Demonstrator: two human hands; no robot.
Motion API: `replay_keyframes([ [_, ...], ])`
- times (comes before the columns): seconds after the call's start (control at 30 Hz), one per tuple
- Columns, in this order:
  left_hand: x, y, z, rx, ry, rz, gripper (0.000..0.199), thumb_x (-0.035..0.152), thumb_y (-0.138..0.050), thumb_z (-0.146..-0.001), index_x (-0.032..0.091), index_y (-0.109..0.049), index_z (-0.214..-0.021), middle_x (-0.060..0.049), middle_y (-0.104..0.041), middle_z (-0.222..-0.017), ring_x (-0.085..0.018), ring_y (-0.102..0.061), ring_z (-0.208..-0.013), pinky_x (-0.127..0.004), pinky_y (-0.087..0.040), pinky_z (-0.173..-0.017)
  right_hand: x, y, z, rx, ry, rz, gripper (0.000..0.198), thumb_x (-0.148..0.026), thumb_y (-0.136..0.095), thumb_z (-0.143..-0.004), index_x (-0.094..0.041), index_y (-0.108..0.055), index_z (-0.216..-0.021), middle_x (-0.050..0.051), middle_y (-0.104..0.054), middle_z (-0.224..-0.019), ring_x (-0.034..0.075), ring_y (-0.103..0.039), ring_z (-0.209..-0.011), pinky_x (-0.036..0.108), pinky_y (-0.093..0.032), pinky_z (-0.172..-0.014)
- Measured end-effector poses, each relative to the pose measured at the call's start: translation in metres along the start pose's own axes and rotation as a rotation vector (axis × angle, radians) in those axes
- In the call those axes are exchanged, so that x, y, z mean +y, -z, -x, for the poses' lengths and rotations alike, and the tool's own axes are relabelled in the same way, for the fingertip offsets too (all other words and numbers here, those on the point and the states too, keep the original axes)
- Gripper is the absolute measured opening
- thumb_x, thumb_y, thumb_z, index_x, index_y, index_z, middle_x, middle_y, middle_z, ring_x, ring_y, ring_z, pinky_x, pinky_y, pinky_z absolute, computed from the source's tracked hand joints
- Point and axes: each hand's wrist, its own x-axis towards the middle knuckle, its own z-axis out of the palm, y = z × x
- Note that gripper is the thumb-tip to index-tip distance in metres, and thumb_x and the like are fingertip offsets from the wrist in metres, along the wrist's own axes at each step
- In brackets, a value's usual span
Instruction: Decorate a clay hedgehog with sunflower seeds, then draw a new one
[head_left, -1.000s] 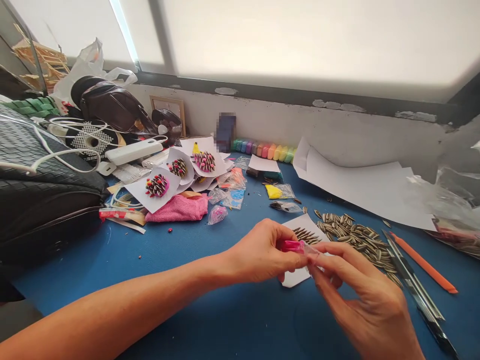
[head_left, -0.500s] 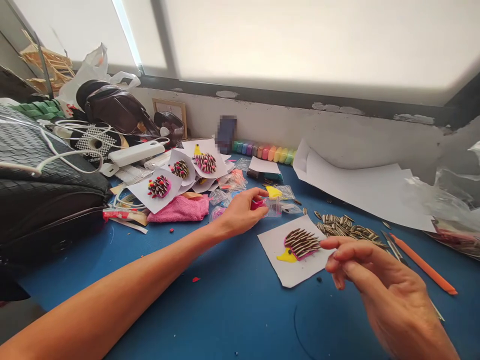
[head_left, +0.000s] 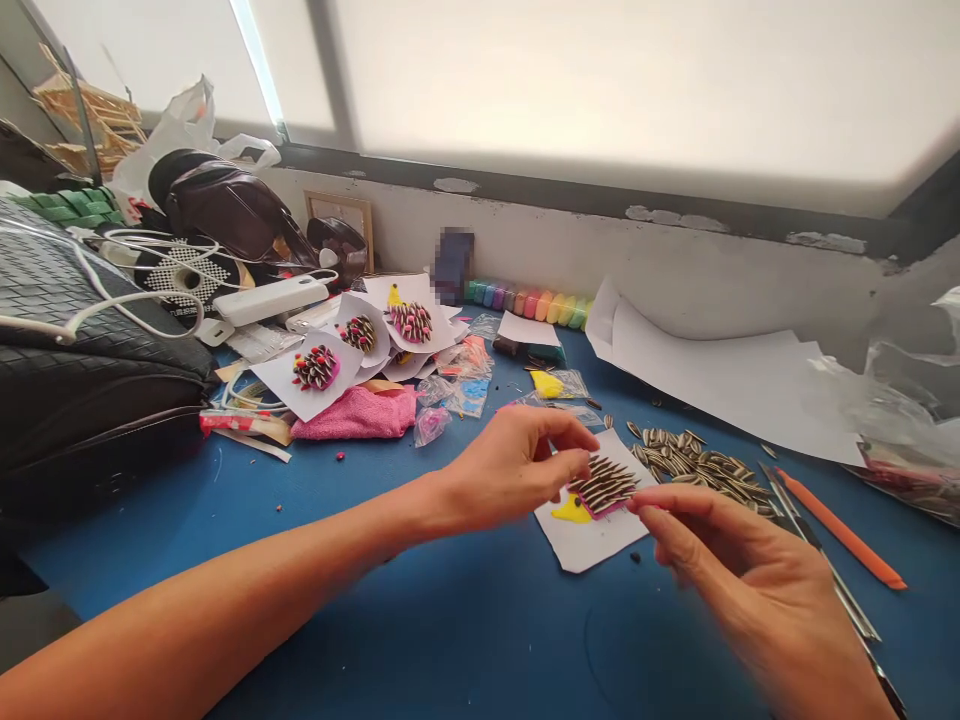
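A hedgehog figure (head_left: 604,487) of dark striped seeds, with a yellow clay face and pink body edge, lies on a white paper card (head_left: 581,552). Over the card's left side hovers my left hand (head_left: 517,465), thumb and index finger apart with nothing visible between them. At the card's right edge, my right hand (head_left: 739,565) pinches a tiny bit of pink clay (head_left: 635,500) between thumb and forefinger. A pile of striped sunflower seeds (head_left: 694,460) lies behind my right hand. Yellow clay (head_left: 547,384) in a clear bag sits behind the card.
Finished hedgehog cards (head_left: 315,372), a pink cloth (head_left: 356,412) and small clay bags (head_left: 472,395) lie left. An orange clay tool (head_left: 840,530) and a craft knife (head_left: 787,500) are at right. White paper sheets (head_left: 720,375) and a row of coloured clay (head_left: 532,305) stand behind.
My left hand has moved right and nearer, from the clay bags to over the hedgehog card. My right hand's fingers have closed into a pinch beside the card.
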Motion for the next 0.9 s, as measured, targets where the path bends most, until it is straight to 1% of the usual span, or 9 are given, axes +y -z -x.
replay_keyframes([
  [0.1, 0.008, -0.005, 0.008, -0.288, 0.094, 0.191, 0.029, 0.036, -0.054, -0.092, 0.012, -0.069, -0.094, -0.004, -0.07, -0.088, -0.008, -0.06, -0.058, -0.02, -0.044, -0.057, -0.005, -0.001, 0.004, 0.061, 0.131, 0.1, 0.022, -0.042, -0.076, -0.073, -0.028, -0.077, -0.089, -0.001, -0.067, -0.065, 0.013, -0.059, -0.05, 0.021, -0.052, -0.044],
  [0.17, 0.008, -0.008, 0.01, -0.383, 0.101, 0.258, 0.03, 0.04, -0.056, -0.091, 0.015, -0.07, -0.098, -0.003, -0.07, -0.093, -0.005, -0.06, -0.055, -0.019, -0.042, -0.057, -0.006, -0.002, 0.005, 0.063, 0.157, 0.149, 0.026, -0.044, -0.075, -0.073, -0.028, -0.075, -0.094, -0.002, -0.065, -0.062, 0.013, -0.059, -0.047, 0.021, -0.051, -0.042],
  [0.27, 0.005, -0.012, 0.012, -0.373, 0.122, 0.345, 0.029, 0.039, -0.06, -0.089, 0.015, -0.071, -0.101, -0.004, -0.071, -0.092, -0.007, -0.061, -0.056, -0.02, -0.043, -0.055, -0.005, -0.004, 0.005, 0.051, 0.138, 0.185, 0.032, -0.048, -0.074, -0.073, -0.026, -0.073, -0.096, -0.002, -0.062, -0.059, 0.014, -0.061, -0.046, 0.022, -0.051, -0.039],
  [0.4, 0.004, -0.015, 0.012, -0.344, 0.152, 0.407, 0.036, 0.048, -0.067, -0.083, 0.012, -0.071, -0.087, -0.006, -0.071, -0.089, -0.01, -0.063, -0.057, -0.022, -0.046, -0.055, -0.001, -0.005, 0.004, 0.006, 0.04, 0.12, 0.04, -0.053, -0.075, -0.07, -0.023, -0.071, -0.096, 0.003, -0.07, -0.071, 0.016, -0.064, -0.051, 0.024, -0.052, -0.041],
  [0.57, 0.004, -0.016, 0.012, -0.352, 0.11, 0.519, 0.038, 0.05, -0.069, -0.081, 0.013, -0.067, -0.087, -0.006, -0.071, -0.084, -0.012, -0.066, -0.059, -0.023, -0.048, -0.056, 0.0, -0.004, -0.001, -0.256, -0.265, -0.181, 0.046, -0.056, -0.074, -0.074, -0.02, -0.069, -0.101, 0.002, -0.068, -0.07, 0.012, -0.06, -0.055, 0.02, -0.044, -0.044],
  [0.63, 0.005, -0.017, 0.013, -0.34, 0.102, 0.537, 0.038, 0.05, -0.069, -0.082, 0.012, -0.066, -0.086, -0.006, -0.07, -0.082, -0.012, -0.066, -0.061, -0.022, -0.049, -0.057, 0.0, -0.004, 0.0, -0.336, -0.317, -0.223, 0.045, -0.056, -0.069, -0.079, -0.019, -0.068, -0.104, 0.003, -0.068, -0.072, 0.012, -0.058, -0.056, 0.02, -0.042, -0.044],
  [0.73, 0.007, -0.018, 0.014, -0.316, 0.122, 0.525, 0.04, 0.051, -0.068, -0.082, 0.012, -0.067, -0.086, -0.007, -0.071, -0.084, -0.011, -0.066, -0.061, -0.022, -0.049, -0.058, 0.0, -0.003, 0.004, -0.161, -0.128, -0.059, 0.038, -0.054, -0.07, -0.079, -0.02, -0.068, -0.096, 0.002, -0.068, -0.072, 0.013, -0.06, -0.057, 0.024, -0.047, -0.048],
  [0.8, 0.007, -0.019, 0.014, -0.323, 0.145, 0.51, 0.04, 0.052, -0.066, -0.084, 0.012, -0.067, -0.086, -0.008, -0.072, -0.088, -0.011, -0.066, -0.06, -0.022, -0.05, -0.057, 0.001, -0.002, 0.008, 0.047, 0.168, 0.174, 0.028, -0.047, -0.073, -0.078, -0.024, -0.067, -0.092, -0.001, -0.066, -0.07, 0.013, -0.057, -0.054, 0.025, -0.049, -0.05],
  [0.9, 0.004, -0.02, 0.013, -0.359, 0.181, 0.505, 0.037, 0.049, -0.065, -0.085, 0.012, -0.067, -0.087, -0.008, -0.073, -0.089, -0.012, -0.067, -0.06, -0.023, -0.051, -0.059, 0.004, 0.001, 0.012, 0.133, 0.557, 0.462, 0.017, -0.036, -0.07, -0.084, -0.026, -0.065, -0.097, -0.001, -0.064, -0.074, 0.012, -0.054, -0.053, 0.025, -0.048, -0.053],
])
